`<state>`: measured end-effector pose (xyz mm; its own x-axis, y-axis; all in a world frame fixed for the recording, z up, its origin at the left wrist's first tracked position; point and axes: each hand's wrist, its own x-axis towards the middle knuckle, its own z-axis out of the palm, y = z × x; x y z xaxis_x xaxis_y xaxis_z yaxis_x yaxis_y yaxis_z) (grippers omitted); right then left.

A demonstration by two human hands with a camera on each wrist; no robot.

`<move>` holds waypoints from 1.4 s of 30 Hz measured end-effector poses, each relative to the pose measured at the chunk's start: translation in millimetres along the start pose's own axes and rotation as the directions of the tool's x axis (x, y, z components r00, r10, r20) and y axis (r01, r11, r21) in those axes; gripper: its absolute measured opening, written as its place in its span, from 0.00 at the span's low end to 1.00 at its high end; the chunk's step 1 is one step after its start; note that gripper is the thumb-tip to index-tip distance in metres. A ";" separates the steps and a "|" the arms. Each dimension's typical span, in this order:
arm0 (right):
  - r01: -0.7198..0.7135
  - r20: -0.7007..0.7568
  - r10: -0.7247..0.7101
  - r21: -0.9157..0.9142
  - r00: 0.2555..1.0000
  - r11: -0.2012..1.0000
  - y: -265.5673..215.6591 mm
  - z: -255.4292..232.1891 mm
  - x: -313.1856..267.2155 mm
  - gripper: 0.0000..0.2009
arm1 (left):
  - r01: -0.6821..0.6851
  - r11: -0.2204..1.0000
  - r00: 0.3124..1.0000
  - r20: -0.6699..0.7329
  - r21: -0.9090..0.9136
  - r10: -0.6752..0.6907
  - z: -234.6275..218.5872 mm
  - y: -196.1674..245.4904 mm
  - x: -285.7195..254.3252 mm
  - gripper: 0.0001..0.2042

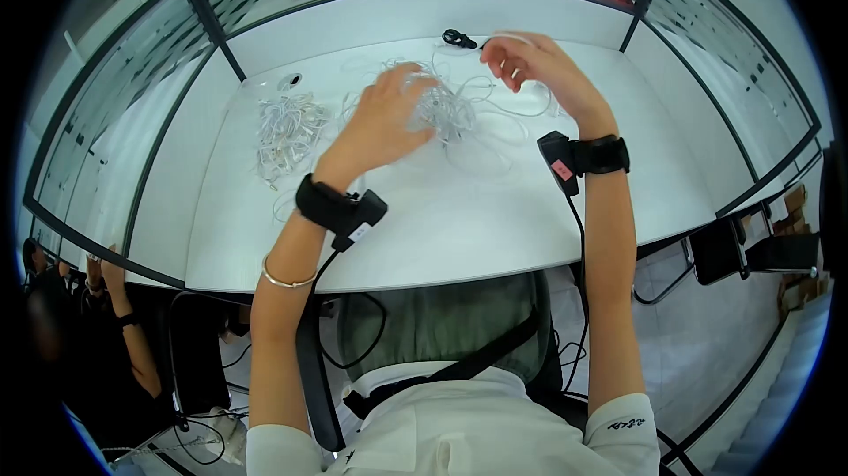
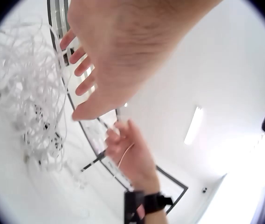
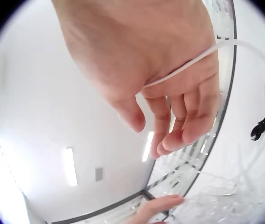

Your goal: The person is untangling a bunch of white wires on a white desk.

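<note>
A loose tangle of white cables lies in the middle of the white desk. My left hand reaches over the tangle, blurred, fingers stretched out at the strands; no strand is plainly gripped. My right hand is raised behind the tangle and holds one white cable, which runs across its curled fingers and loops off to the right. In the left wrist view the right hand pinches a thin strand.
A second bundle of white cables lies at the desk's left. A small black object with a cord sits at the back, near the partition. Another person's arms show at the lower left.
</note>
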<state>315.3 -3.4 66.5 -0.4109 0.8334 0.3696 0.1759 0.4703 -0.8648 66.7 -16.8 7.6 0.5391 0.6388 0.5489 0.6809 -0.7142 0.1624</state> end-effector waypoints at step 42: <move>-0.123 0.374 0.213 -0.251 0.903 0.960 45.2 40.6 -0.5 0.31 | -0.039 0.948 0.998 -0.068 -0.315 0.018 -23.0 -30.8 -23.7 0.20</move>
<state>287.2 5.7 13.5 -0.6678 0.7440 0.0224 0.4440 0.4222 -0.7903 21.5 -16.6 8.5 0.5165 0.6047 0.6063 0.4689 -0.7922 0.3906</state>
